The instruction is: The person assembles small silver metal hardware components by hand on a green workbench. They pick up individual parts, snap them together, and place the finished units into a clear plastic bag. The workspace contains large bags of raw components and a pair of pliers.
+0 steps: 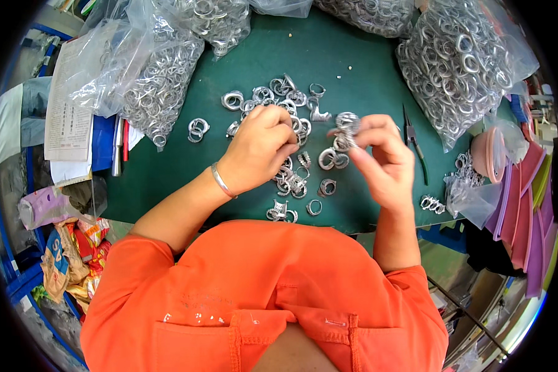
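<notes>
My right hand (387,164) pinches a small stack of silver metal rings (347,123) between thumb and fingers, lifted over the table. My left hand (259,149) is curled with its fingers drawn together above a loose pile of similar rings (291,180); whatever its fingertips hold is hidden. More rings spread out beyond the left hand. A linked pair of rings (333,159) lies between the hands, and a single ring (314,207) sits near the table's front edge. Another pair (198,129) lies apart on the left.
Clear plastic bags of rings stand at the back left (161,87) and back right (456,62) of the green table (304,43). Pliers (415,144) with dark green handles lie right of my right hand. A pink cup (488,153) stands at the right edge, printed papers (68,118) at the left.
</notes>
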{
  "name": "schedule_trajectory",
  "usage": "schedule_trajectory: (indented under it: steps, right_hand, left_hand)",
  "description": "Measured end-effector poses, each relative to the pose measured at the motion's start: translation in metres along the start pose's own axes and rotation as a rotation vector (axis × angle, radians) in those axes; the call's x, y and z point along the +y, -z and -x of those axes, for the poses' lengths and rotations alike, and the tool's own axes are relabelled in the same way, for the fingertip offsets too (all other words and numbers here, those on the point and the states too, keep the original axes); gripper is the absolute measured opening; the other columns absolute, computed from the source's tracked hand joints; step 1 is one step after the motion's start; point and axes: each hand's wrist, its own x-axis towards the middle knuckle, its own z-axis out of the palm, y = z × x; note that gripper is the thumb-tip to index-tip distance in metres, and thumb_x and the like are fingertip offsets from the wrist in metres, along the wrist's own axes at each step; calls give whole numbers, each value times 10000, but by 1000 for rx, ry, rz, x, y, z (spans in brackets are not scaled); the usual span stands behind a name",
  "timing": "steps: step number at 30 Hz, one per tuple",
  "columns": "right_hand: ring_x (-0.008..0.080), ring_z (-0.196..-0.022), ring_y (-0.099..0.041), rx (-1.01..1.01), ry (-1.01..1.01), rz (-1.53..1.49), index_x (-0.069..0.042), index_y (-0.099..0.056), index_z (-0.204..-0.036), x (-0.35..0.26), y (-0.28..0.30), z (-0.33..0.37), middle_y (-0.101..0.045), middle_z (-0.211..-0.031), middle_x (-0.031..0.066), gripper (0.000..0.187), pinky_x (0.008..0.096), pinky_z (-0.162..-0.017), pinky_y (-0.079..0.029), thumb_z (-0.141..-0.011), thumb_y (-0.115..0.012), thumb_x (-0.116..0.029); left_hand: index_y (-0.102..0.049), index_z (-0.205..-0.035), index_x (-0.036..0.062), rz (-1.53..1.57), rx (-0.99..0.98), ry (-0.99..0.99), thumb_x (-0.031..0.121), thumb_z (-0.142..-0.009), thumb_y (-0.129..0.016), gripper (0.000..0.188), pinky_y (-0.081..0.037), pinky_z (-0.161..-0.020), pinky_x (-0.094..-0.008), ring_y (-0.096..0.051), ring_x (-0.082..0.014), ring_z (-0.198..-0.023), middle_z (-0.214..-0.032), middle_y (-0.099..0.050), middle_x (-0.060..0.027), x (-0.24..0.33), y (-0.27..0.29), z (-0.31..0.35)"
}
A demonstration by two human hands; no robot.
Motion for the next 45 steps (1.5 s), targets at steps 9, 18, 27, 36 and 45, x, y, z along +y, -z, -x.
schedule_trajectory:
  steps: [9, 18, 27, 36, 45]
  right_hand:
    - [97, -766, -575, -101, -395, -271, -3, -633, -900, 10, -18, 2, -635, -854, 46, 86, 264, -651, -475, -930, -568, -50]
    - [278, -856, -585, -182, 46, 580, -31, -654, -875, 17, -19, 3, -634, -893, 84, 175, 372, -762, -454, -771, -737, -143]
    - [175, -707, -617, -24, -239, 228, -4, -664, -878, 17, -19, 12, -656, -813, 59, 55, 305, -640, -489, -837, -648, -37]
    - [128, -737, -665, -98, -538, -434, 24, -597, -1088, 4, -16, 6, -678, -975, 111, 174, 226, -601, -538, -944, -499, 16]
    - [168, -846, -670, 44, -299, -279, 31, -656, -1030, 7, -15, -10, -639, -1027, 101, 207, 251, -732, -572, -890, -521, 101]
  left_hand:
    - [-534, -1267, 35, 524, -67, 268, 124, -718, -817, 624, -500, -913, -336, -566, -248, -1143, -1263, -550, -129, 23, 8, 3]
    - [-637, -891, 24, 0, -103, -50, 32, -662, -755, 257, -461, -872, -400, -549, -318, -1033, -1141, -569, -122, 17, -2, 2]
    - [-619, -820, 57, 117, 21, -76, 156, -680, -779, 234, -458, -785, -358, -569, -263, -900, -1035, -600, -73, 18, 13, 4]
    - [-621, -893, 88, -93, -165, -153, 183, -627, -792, 330, -423, -696, -350, -564, -232, -802, -880, -568, -32, 14, -2, 5]
    - [-552, -924, 42, 58, 69, -127, 61, -626, -800, 388, -494, -726, -352, -595, -292, -889, -1009, -570, -127, 5, 7, -6]
